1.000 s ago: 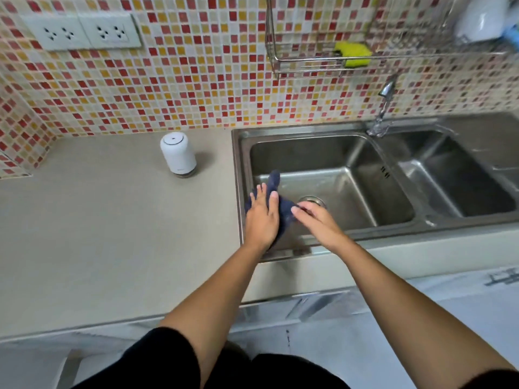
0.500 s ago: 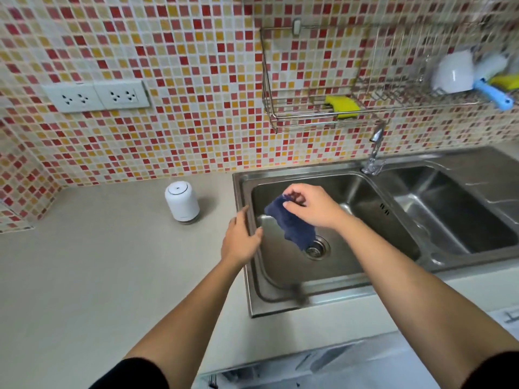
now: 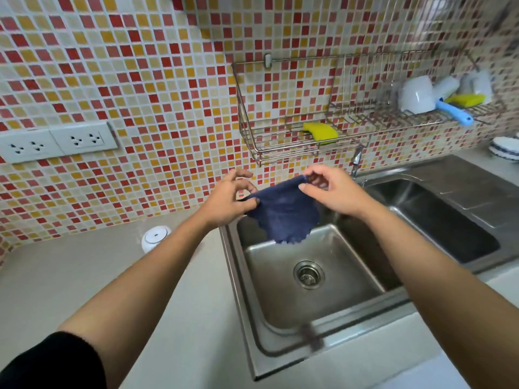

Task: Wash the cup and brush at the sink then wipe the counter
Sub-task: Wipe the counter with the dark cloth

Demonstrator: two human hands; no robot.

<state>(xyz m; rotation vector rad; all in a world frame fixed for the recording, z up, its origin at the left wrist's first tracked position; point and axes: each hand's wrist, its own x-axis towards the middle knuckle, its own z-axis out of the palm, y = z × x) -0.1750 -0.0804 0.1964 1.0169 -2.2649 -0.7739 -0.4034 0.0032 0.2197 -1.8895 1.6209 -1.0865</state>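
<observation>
We find the dark blue cloth (image 3: 283,211) hanging spread above the left sink (image 3: 280,307) basin. The left hand (image 3: 227,200) grip pinches one top corner, the right hand (image 3: 334,192) grip the other. The white cup (image 3: 414,94) and blue-handled brush (image 3: 455,113) lie in the wall rack (image 3: 373,119).

Two hands (image 3: 229,199) (image 3: 334,192), one cloth (image 3: 283,214), two sponges (image 3: 320,131) (image 3: 466,100), two basins (image 3: 337,304) (image 3: 438,220), seemingly one cup (image 3: 415,94).

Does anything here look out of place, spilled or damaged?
Nothing stands out. The left hand and right hand hold the blue cloth spread above the sink; the cup and brush lie in the rack.
</observation>
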